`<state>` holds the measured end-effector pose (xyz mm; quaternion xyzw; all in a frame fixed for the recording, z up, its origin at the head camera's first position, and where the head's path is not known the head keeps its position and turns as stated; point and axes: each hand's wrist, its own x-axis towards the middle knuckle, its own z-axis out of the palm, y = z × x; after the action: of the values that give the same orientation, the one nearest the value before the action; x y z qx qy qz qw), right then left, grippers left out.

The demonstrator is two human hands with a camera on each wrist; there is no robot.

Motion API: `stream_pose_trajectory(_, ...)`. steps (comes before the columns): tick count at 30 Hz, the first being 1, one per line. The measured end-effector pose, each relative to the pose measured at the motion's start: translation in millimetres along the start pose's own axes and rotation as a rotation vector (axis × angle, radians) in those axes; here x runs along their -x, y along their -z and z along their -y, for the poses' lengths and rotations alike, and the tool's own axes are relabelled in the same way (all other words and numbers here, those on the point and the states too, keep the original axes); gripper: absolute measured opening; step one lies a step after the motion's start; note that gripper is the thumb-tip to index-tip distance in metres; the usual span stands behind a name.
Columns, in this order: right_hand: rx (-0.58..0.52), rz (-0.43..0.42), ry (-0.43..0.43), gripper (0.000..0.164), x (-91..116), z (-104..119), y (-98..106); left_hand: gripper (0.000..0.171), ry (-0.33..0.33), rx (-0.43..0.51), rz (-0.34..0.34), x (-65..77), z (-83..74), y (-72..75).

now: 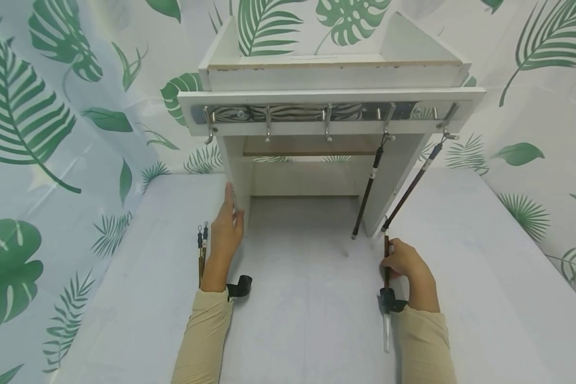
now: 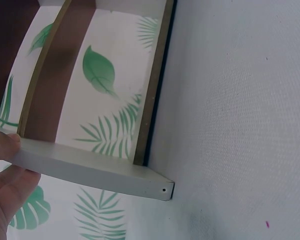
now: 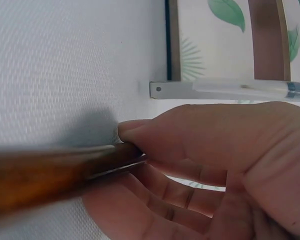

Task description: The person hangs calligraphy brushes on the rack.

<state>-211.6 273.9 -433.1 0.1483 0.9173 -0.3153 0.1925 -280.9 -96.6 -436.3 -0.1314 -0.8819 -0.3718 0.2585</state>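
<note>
My left hand (image 1: 227,229) grips the front edge of the white side panel (image 2: 90,167) of a small shelf unit, thumb on one face and fingers on the other. My right hand (image 1: 407,261) pinches the brown handle of a writing brush (image 3: 45,175) between thumb and fingers. In the head view that brush points toward me, a clear cap (image 1: 386,332) over its lower end. Two dark-handled brushes, one inner (image 1: 368,189) and one outer (image 1: 415,182), hang by their loops from the two rightmost hooks. Part of the held brush is hidden by the right wrist camera.
A rail (image 1: 293,128) with several metal hooks (image 1: 327,125) runs across the unit's front; the three left hooks bear nothing. Two more brushes (image 1: 202,248) lie left of my left forearm, partly hidden. A leaf-patterned backdrop (image 1: 533,106) surrounds the pale table surface (image 1: 307,320).
</note>
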Motion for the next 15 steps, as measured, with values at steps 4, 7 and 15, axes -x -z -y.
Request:
stream_pose_trajectory(4, -0.004, 0.013, -0.008, 0.064, -0.4, -0.7, 2.3, 0.069, -0.005, 0.008, -0.003, 0.2, 0.5, -0.6)
stream_pose_trajectory(7, -0.009, 0.020, -0.017, 0.065, -0.1, -1.3, 3.8, 0.069, -0.011, 0.020, -0.003, 0.3, 0.4, -0.7)
stream_pose_trajectory(15, -0.018, 0.005, 0.033, 0.065, 2.8, -2.7, 8.6, 0.069, -0.013, 0.013, -0.007, 0.5, 0.2, -0.4)
